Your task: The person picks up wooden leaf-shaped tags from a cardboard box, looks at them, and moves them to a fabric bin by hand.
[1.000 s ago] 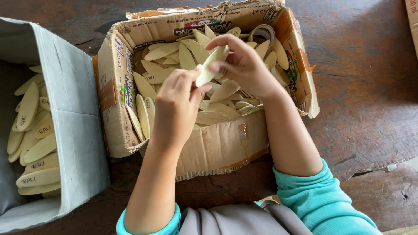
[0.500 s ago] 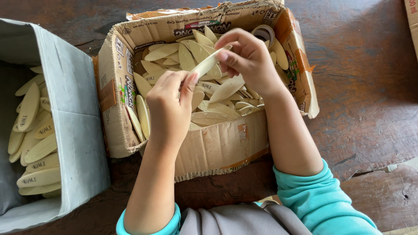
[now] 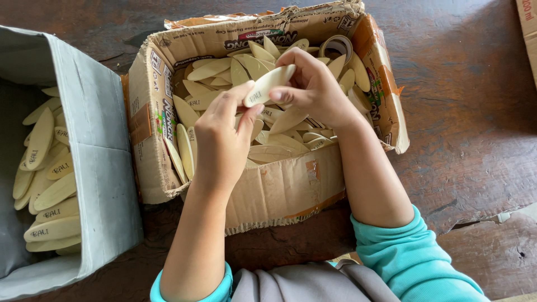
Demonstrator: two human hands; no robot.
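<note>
Both of my hands meet over the brown cardboard box (image 3: 268,190), gripping one pale leaf-shaped wooden piece (image 3: 267,85) between them. My right hand (image 3: 313,89) pinches its upper end with thumb and fingertips closed on it; my left hand (image 3: 224,134) closes thumb and forefinger on its lower end. From the left hand the piece sits at about one o'clock; from the right hand, at about nine o'clock. I judge this to be the checking step: one piece lifted clear of the heap (image 3: 263,128) and held up for a look. Next calls for a light, steady grip, since the piece is thin and smooth. At nine o'clock stands a grey box (image 3: 95,168) holding more such pieces, on the dark wooden surface (image 3: 464,112).
</note>
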